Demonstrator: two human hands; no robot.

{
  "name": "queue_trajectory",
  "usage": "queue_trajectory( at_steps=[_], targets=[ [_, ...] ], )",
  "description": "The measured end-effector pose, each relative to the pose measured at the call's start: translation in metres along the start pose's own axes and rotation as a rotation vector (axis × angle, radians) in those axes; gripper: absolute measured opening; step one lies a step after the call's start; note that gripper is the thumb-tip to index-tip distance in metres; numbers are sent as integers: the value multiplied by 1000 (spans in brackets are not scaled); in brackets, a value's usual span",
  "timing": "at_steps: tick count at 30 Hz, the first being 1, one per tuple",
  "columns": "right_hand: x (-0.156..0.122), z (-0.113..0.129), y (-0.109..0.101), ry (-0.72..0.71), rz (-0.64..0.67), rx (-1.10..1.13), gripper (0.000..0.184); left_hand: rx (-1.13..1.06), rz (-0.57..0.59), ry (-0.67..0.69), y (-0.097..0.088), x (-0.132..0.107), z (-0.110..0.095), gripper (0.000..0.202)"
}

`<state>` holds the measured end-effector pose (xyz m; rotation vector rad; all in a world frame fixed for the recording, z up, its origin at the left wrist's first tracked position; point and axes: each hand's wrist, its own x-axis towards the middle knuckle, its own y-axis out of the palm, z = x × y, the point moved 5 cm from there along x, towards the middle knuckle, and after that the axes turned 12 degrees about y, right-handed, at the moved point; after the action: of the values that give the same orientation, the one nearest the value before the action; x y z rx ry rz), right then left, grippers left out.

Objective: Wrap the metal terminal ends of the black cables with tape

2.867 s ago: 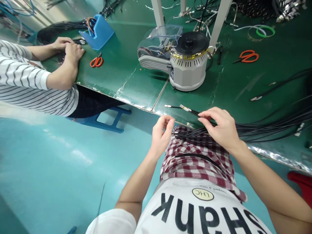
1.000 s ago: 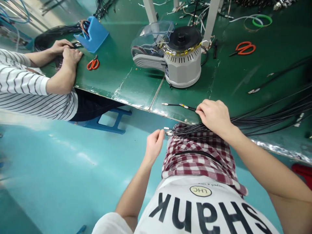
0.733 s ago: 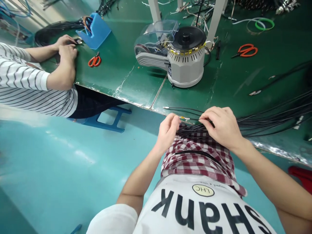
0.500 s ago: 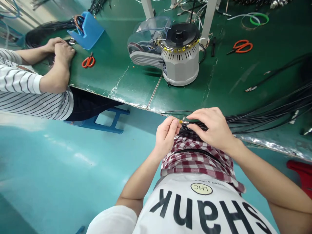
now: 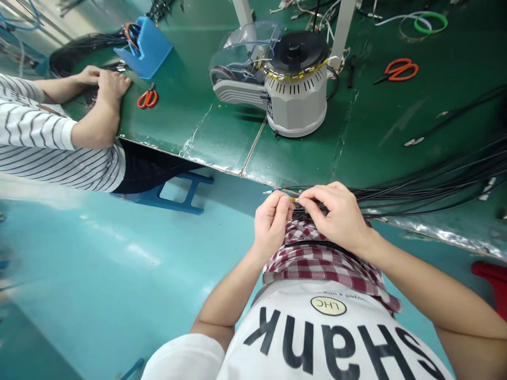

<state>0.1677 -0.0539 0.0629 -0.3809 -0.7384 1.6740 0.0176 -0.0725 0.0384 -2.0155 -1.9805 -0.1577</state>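
A bundle of thin black cables [image 5: 428, 186] lies across the green table [image 5: 368, 132] and ends over my lap. My left hand [image 5: 271, 221] and my right hand [image 5: 336, 216] meet at the table's front edge, both pinched shut on the end of one black cable [image 5: 293, 200], where a small yellow piece shows between the fingertips. My right hand also rests on the cable bundle. A bare metal cable tip [image 5: 269, 192] pokes out just left of my fingers.
A grey tape dispenser machine [image 5: 291, 87] with a black disc stands behind my hands. Orange scissors [image 5: 400, 70] lie at the back right, another orange pair [image 5: 148, 98] at the left. A co-worker in a striped shirt [image 5: 51, 142] works beside a blue holder [image 5: 144, 47].
My left hand rose from below the table edge and closed on the cable end. My right hand slid left along the bundle until both hands pinch together.
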Motion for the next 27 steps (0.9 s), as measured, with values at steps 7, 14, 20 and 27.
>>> queue_trajectory(
  at_steps=[7, 14, 20, 27],
  targets=[
    [0, -1, 5, 176, 15, 120, 19, -70, -39, -61, 2, -3, 4, 41],
    [-2, -3, -1, -74, -102, 47, 16, -214, -73, -96, 5, -2, 3, 40],
    [-2, -6, -3, -126, -97, 40, 12, -202, -52, -79, 5, -2, 0, 40],
    [-2, -4, -2, -86, -116, 33, 11, -218, -60, -99, 6, -4, 4, 40]
  ],
)
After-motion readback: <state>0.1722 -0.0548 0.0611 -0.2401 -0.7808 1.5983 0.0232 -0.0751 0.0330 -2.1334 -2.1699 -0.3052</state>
